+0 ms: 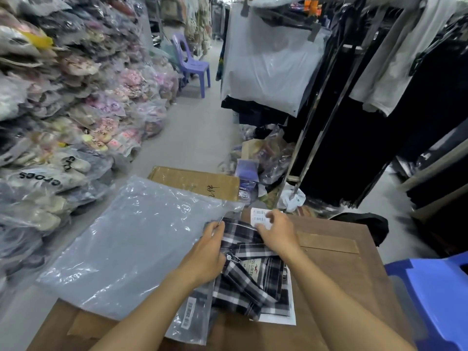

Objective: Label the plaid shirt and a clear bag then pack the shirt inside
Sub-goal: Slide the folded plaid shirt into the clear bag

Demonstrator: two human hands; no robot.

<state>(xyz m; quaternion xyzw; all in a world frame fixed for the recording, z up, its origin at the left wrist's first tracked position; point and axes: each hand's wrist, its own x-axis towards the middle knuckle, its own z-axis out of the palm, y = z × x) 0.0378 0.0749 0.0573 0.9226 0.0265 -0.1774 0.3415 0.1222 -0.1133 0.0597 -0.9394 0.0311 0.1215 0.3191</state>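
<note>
right hand pinches a barcode label over the plaid shirt, left hand gripping its edge. clear bag at left looks labelled already; packing remains.

Even, fairly bright indoor light, soft shadows – white glare streaks across the clear bag; motion blur smears the stacked packages at left, and wide-angle distortion bends the clothes rack

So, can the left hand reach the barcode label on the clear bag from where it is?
Probably yes. The left hand rests on the plaid shirt; the barcode label lies uncovered close by, beside its forearm.
</note>
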